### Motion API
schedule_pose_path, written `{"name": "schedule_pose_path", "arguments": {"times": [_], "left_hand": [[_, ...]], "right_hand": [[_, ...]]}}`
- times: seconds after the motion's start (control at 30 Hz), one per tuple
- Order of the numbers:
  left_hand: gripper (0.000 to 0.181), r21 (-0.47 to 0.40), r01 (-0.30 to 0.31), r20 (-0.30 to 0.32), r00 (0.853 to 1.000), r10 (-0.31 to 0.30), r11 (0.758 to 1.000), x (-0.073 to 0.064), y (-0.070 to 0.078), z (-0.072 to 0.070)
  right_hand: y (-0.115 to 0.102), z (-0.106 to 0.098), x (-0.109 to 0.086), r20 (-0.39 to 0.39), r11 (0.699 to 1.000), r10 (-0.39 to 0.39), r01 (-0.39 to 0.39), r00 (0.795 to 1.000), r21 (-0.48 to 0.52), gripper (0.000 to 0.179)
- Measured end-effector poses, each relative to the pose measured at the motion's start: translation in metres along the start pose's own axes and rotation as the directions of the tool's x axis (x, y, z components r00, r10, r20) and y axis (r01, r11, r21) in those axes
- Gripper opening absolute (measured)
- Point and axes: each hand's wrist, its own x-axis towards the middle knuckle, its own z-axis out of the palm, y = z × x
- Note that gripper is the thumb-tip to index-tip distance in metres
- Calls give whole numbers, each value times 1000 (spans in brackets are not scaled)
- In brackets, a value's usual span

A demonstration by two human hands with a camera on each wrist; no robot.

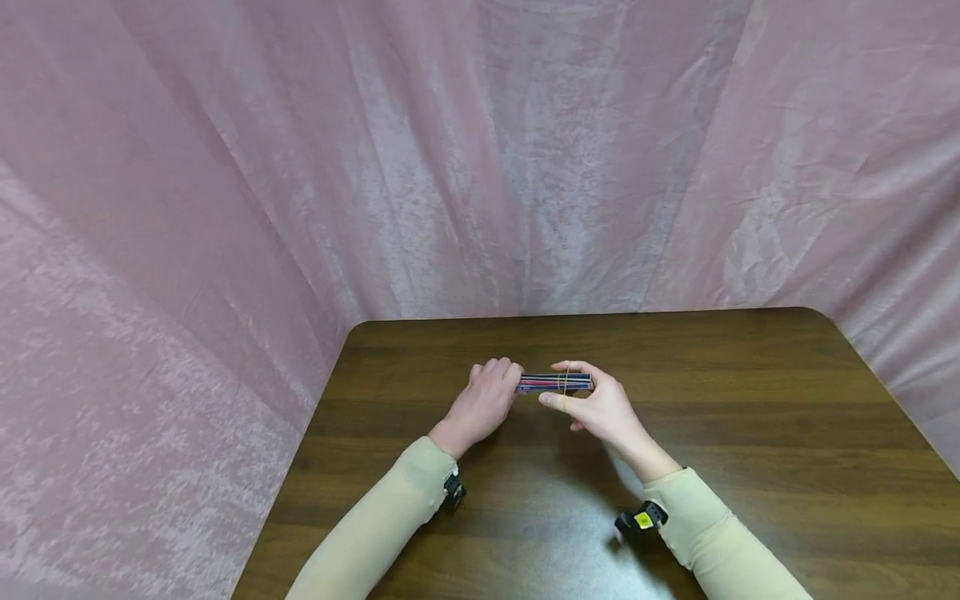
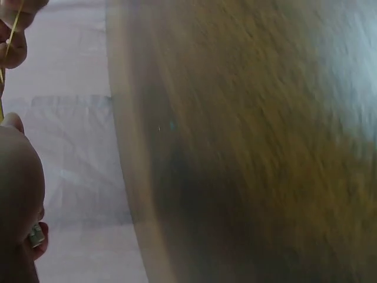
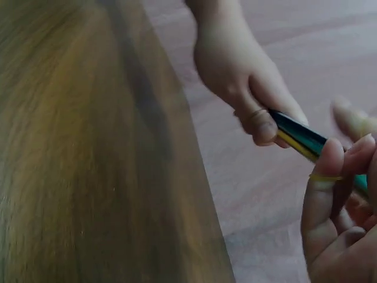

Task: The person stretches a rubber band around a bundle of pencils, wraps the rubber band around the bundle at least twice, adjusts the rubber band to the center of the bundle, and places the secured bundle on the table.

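Note:
A bundle of slim coloured pencils or pens [image 1: 536,383] is held level above the table, in the middle of the head view. My left hand [image 1: 483,402] grips its left end, and in the right wrist view the thumb of that hand [image 3: 235,71] lies along the bundle [image 3: 301,140]. At the other end is my right hand [image 1: 606,408], with a thin yellow rubber band [image 1: 566,383] stretched between its spread thumb and forefinger across the bundle. The band [image 3: 325,177] loops over a finger of this hand [image 3: 336,230]. Its other fingers are curled and partly hidden.
A brown wooden table [image 1: 750,417] with rounded far corners lies under both hands. Pink velvety curtains [image 1: 450,167] hang behind it and on the left. Small black cameras [image 1: 641,521] are strapped at the wrists over light sleeves.

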Motion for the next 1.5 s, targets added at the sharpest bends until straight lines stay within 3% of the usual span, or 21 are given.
{"name": "schedule_pose_path", "arguments": {"times": [0.17, 0.3, 0.4, 0.5, 0.6, 0.67, 0.7, 0.83, 0.9, 0.97, 1.1, 1.17, 1.23, 1.4, 1.5], "left_hand": [[18, -187, 93, 79, 994, -80, 978, 1, 9, -1], [18, -247, 147, 98, 987, -126, 958, 5, 15, -3], [20, -234, 218, 104, 974, -199, 947, 7, 13, -4], [23, -214, 305, 125, 951, -284, 928, 7, 9, -5], [27, -211, 384, 163, 921, -355, 899, 7, 5, -6], [27, -224, 437, 208, 895, -395, 871, 7, 5, -7], [27, -233, 459, 228, 883, -411, 857, 7, 4, -8], [26, -267, 521, 299, 845, -444, 811, 7, 3, -12], [26, -271, 528, 310, 839, -447, 805, 6, 2, -13], [25, -267, 522, 307, 843, -441, 810, 6, 2, -12], [27, -230, 499, 308, 852, -424, 836, 3, 1, -11], [27, -212, 490, 313, 854, -416, 845, 2, 1, -10], [27, -194, 485, 315, 854, -414, 853, 1, 1, -8], [29, -145, 477, 277, 861, -427, 867, 1, 1, -3], [30, -123, 479, 259, 861, -437, 869, 1, 1, -1]], "right_hand": [[5, 3, 7, 0, 991, -11, 11, 1000, 132, 51], [12, 8, 12, 20, 986, -7, 4, 1000, 165, 41], [16, 11, 12, 62, 994, -32, 25, 998, 108, 21], [21, 15, 9, 98, 996, -84, 88, 992, -31, 35], [25, 19, 4, 126, 951, -198, 222, 972, -214, 39], [27, 19, 1, 159, 881, -310, 347, 937, -323, 31], [27, 19, 0, 185, 835, -372, 415, 909, -360, 27], [26, 17, -2, 285, 673, -580, 646, 763, -361, 18], [25, 14, -2, 305, 604, -654, 720, 692, -341, 19], [26, 12, -2, 311, 550, -701, 764, 642, -337, 18], [27, 9, -2, 328, 495, -731, 795, 599, -350, 18], [27, 8, -3, 344, 502, -723, 797, 599, -335, 20], [25, 8, -5, 357, 534, -701, 787, 617, -309, 23], [21, 9, -7, 406, 703, -601, 697, 689, -143, 46], [21, 13, -8, 444, 781, -560, 625, 699, 1, 50]]}}
